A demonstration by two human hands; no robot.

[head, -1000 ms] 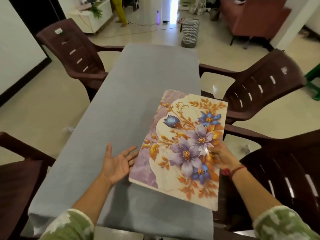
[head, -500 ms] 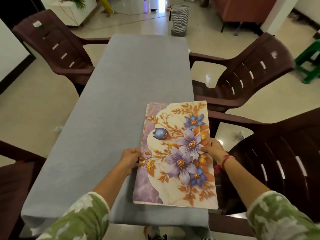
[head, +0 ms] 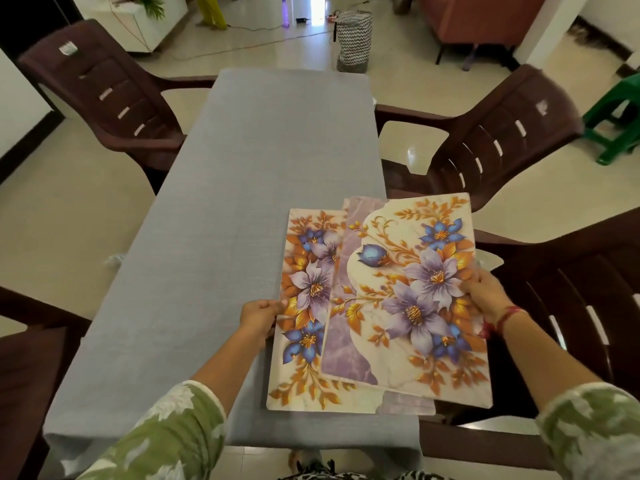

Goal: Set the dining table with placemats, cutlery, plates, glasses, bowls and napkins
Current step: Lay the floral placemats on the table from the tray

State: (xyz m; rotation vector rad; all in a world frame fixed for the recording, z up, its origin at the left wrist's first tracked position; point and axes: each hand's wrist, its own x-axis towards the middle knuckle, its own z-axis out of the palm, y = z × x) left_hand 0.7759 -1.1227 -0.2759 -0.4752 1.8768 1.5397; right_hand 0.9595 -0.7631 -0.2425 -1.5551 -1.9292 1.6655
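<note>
Left hand (head: 258, 315) pinches the lower mat (head: 304, 306) by its left edge. Right hand (head: 485, 292) grips the top mat (head: 408, 299) by its right edge. The mats overlap at the near right corner of the table (head: 242, 202). Brown chairs (head: 502, 140) around it, zigzag basket (head: 354, 39) beyond.

Brown chairs (head: 502, 140), glossy cream floor (head: 69, 220) — orange sofa (head: 478, 19).

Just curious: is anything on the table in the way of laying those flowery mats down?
Nothing visible does. The left hand grips the lower placemat, the right hand the upper placemat, and no object shows on the grey tablecloth.
</note>
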